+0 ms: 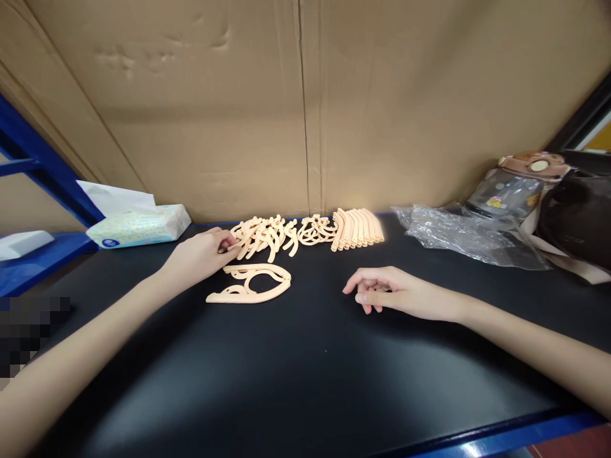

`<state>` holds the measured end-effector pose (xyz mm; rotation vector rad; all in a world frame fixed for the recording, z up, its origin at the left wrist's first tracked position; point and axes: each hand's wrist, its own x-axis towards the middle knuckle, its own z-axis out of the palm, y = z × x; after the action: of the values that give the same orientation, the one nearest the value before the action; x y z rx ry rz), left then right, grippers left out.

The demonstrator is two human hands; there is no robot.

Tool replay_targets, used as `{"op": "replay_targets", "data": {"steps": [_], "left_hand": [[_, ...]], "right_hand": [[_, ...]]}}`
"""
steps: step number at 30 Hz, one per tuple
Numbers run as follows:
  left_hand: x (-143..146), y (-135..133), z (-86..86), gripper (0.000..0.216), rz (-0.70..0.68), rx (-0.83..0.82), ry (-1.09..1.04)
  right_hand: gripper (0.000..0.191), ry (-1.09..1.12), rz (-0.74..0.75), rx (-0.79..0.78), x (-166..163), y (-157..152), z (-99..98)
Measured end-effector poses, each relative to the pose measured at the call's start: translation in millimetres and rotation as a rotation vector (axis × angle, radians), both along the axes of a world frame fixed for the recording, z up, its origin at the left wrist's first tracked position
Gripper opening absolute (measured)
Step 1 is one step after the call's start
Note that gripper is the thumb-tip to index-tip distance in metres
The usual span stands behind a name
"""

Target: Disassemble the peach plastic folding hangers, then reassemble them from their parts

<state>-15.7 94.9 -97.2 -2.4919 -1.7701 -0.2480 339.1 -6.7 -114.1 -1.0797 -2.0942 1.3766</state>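
Currently, the bunched left hand (203, 257) touches curved pieces (262, 236), right hand (389, 294) half-curled.

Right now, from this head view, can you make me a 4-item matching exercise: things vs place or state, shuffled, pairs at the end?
Things
1. left hand
2. right hand
3. joined frame
4. tissue pack

Places and states
A. a white sheet sticks up out of it
B. fingers at the pile of loose curved pieces
C. lies flat on the black tabletop, nearer the camera wearer than the pile
D. fingers half curled, no held thing visible

Pairs: 1-B, 2-D, 3-C, 4-A
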Motion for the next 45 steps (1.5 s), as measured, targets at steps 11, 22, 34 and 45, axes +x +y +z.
{"op": "replay_targets", "data": {"steps": [11,22,34,45], "left_hand": [[15.8,-15.8,10.3,0.035,0.097,0.017,0.068],[20.3,-19.3,12.2,0.023,0.13,0.091,-0.247],[88.8,-108.0,9.6,0.029,-0.421,-0.325,-0.434],[92.1,-107.6,-7.8,0.019,-0.578,-0.17,-0.227]], "right_hand": [[0.027,-0.009,0.004,0.008,0.1,0.3,0.4],[0.027,-0.015,0.001,0.0,-1.1,-1.3,2.5],[0.048,0.181,-0.218,0.065,-2.7,4.5,-11.6],[0.025,0.015,-0.156,0.276,-4.3,5.8,-8.5]]}}
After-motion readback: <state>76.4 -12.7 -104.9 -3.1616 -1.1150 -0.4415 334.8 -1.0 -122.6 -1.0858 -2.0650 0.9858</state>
